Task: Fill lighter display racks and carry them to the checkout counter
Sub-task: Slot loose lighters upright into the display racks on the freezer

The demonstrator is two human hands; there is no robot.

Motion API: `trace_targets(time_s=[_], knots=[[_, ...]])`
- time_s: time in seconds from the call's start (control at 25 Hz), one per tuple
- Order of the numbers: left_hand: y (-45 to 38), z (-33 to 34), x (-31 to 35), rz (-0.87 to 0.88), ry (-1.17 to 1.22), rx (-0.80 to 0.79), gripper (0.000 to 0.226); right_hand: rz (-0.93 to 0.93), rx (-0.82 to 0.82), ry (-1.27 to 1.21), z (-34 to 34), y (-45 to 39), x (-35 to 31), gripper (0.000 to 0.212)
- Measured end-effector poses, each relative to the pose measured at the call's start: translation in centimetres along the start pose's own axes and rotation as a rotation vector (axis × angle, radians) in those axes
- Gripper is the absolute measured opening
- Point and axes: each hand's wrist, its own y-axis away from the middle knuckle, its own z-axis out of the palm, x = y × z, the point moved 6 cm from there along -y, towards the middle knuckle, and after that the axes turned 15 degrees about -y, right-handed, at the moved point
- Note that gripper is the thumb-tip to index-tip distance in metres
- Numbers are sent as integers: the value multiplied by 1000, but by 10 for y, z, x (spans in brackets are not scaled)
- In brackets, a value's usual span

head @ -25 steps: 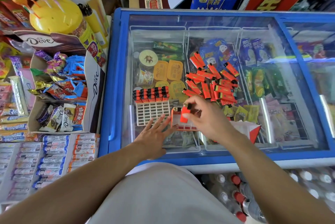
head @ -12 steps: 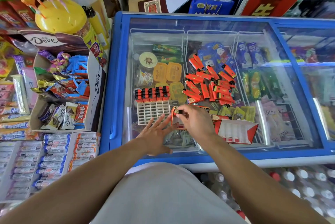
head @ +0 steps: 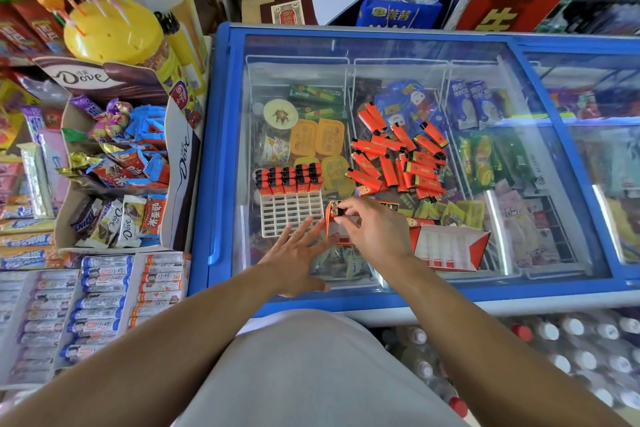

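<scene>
Crowded shop aisle, with a blue chest freezer (head: pixel 221 156) whose glass lid serves as the table. Left hand (head: pixel 294 257) lies flat at 6 o'clock, fingers spread, likely steadying the orange rack (head: pixel 337 232) against sliding. Right hand (head: pixel 375 231) pinches a lighter (head: pixel 335 211) by its black top, seating it upright at the rack's far end. Loose lighters (head: pixel 398 163) heaped within reach at 1 o'clock; white tray (head: pixel 291 208), its far row filled, at 10 o'clock.
</scene>
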Motion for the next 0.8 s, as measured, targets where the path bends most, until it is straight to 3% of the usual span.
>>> trace_targets(time_s=[0.16,0.36,0.56,0.68,0.8], knots=[[1,0,0,2,-2,-9,98,90,78,-83,-21,-26,13,12],[1,5,0,16,1,-2,102,357,-265,44,1,-92,75,27],[7,11,-4,44,27,21,102,321,-354,232,24,-117,83,7],[9,12,-4,47,36,31,103,307,-400,283,24,-117,73,18],[9,11,-4,46,41,33,106,247,-252,100,-3,-106,46,41]])
